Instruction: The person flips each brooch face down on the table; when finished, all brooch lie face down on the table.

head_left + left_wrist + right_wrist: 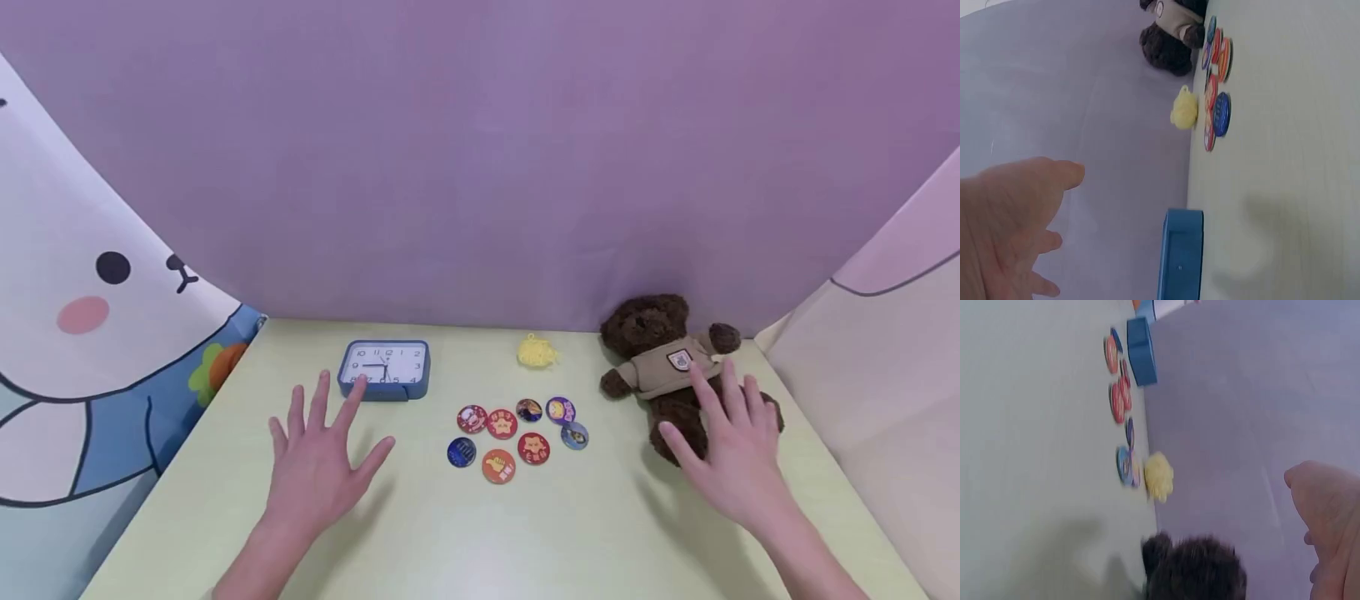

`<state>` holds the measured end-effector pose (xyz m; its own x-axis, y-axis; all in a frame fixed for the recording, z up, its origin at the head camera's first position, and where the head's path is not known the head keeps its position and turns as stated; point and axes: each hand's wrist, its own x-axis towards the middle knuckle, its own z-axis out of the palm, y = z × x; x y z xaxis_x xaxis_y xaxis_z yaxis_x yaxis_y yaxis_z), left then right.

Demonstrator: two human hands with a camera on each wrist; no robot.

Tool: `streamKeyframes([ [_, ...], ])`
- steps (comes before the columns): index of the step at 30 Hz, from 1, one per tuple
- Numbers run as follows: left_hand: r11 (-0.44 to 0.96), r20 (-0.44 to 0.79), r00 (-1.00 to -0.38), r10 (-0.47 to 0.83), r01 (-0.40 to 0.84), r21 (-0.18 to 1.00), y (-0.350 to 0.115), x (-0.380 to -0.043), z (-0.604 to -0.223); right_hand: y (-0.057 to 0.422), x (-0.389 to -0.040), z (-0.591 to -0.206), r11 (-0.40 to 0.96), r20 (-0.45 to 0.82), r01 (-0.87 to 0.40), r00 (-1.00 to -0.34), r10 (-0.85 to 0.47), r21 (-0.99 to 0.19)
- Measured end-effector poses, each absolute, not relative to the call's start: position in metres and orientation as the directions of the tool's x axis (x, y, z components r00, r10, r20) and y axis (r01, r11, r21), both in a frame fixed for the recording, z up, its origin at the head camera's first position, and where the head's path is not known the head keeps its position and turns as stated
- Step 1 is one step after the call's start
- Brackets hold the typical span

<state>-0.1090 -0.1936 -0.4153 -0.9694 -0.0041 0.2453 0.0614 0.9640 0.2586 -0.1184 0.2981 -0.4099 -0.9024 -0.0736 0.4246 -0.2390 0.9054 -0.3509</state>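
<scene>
My left hand hovers over the left part of the table with its fingers spread, holding nothing. Just beyond its fingertips lies a blue alarm clock with a white dial. On the right, my right hand is also spread and holds nothing; in the head view its fingers overlap a dark brown teddy bear in a tan shirt. Several round badges, red, orange, blue and purple, lie grouped between the hands. Behind them sits a small yellow fuzzy object. The left wrist view shows the blue clock from its side.
The pale table ends at a purple cloth backdrop. At the left hangs a cloth with a cartoon animal; a pale curtain borders the right side. Hand shadows fall on the tabletop.
</scene>
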Motion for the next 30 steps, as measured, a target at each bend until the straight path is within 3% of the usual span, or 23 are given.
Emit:
streamKeyframes([
  [8, 0.939, 0.306, -0.945, 0.114, 0.203, 0.278, -0.167, -0.120, -0.407, 0.246, -0.132, -0.388, 0.845, 0.513, -0.426, -0.829, -0.222, -0.322],
  [19, 0.868, 0.260, -0.950, 0.174, 0.272, 0.414, -0.132, -0.120, -0.417, 0.150, -0.155, -0.418, 0.710, 0.344, -0.582, -0.811, -0.473, -0.396],
  [30, 0.807, 0.195, -0.948, 0.250, 0.315, 0.499, -0.125, -0.134, -0.449, 0.105, -0.171, -0.447, 0.644, 0.221, -0.623, -0.773, -0.595, -0.444],
])
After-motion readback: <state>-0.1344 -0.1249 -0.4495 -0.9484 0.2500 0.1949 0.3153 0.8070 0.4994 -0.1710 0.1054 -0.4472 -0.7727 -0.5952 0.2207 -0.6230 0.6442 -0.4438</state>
